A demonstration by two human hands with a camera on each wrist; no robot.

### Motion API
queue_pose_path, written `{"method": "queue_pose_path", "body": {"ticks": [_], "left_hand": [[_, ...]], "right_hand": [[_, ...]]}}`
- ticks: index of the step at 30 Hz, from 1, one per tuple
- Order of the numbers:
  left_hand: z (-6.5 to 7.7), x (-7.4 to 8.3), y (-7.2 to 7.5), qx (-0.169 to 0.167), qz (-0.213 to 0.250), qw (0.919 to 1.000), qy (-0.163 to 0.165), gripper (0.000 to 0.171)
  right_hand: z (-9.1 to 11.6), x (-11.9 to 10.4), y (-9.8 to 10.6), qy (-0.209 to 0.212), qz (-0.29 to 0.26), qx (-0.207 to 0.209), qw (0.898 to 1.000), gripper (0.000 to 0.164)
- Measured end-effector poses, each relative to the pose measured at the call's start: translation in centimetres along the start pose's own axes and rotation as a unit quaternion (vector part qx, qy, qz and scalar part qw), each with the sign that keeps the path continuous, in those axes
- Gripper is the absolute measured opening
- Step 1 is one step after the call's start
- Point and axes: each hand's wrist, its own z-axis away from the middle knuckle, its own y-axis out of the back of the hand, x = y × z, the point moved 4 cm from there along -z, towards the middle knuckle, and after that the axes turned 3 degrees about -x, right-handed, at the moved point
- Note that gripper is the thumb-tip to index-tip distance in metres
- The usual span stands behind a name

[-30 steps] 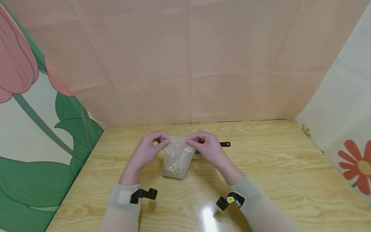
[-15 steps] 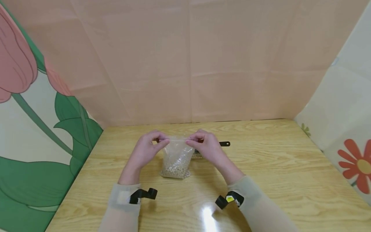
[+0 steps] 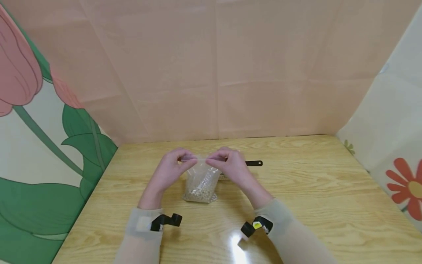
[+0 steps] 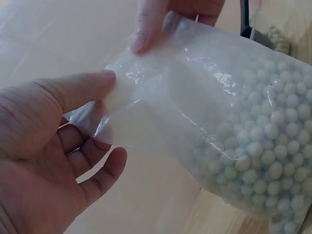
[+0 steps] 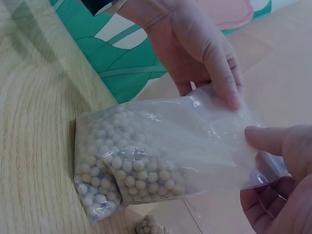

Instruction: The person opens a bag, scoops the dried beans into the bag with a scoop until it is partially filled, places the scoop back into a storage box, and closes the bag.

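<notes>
A clear plastic bag stands on the table, its lower part filled with small round whitish beads. My left hand pinches the left side of its top edge between thumb and fingers. On the right side of that edge, my right hand pinches it the same way. The two thumb tips are close together, with a short gap between them. In the right wrist view the bag's upper part looks flat and holds no beads. A bead-filled corner is folded at the bottom.
Behind the bag, partly hidden by my right hand, lies something with a black handle and more beads by it. The wooden table meets a pinkish cloth backdrop at the back.
Both hands have slid inward along the bag's top edge, so the thumbs are nearer each other. The bag has stayed in about the same place.
</notes>
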Motion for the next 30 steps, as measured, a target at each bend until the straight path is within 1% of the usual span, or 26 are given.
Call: {"method": "queue_pose_path", "body": {"ticks": [6,12,17,22,25,30], "left_hand": [[-0.1,0.1,-0.1,-0.002,0.002,1.0000,-0.009,0.011],[0.0,0.3,-0.1,0.000,-0.009,0.9999,-0.012,0.011],[0.0,0.3,-0.3,-0.002,-0.001,1.0000,-0.007,0.012],[-0.1,0.2,-0.6,-0.017,0.027,0.9994,0.011,0.013],[-0.1,0.1,-0.7,-0.023,0.040,0.9987,0.019,0.013],[0.0,0.3,-0.6,-0.010,0.022,0.9997,0.006,0.011]], "right_hand": [[0.1,0.0,-0.2,0.002,-0.018,-0.004,1.000,0.013],[0.1,-0.2,-0.4,-0.004,-0.016,-0.005,1.000,0.014],[0.0,-0.2,-0.5,-0.023,-0.029,-0.007,0.999,0.015],[-0.1,-0.3,-0.7,-0.031,-0.041,-0.010,0.999,0.015],[-0.1,-0.4,-0.9,-0.025,-0.036,-0.011,0.999,0.015],[-0.1,-0.8,-1.2,-0.005,-0.038,-0.012,0.999,0.016]]}}
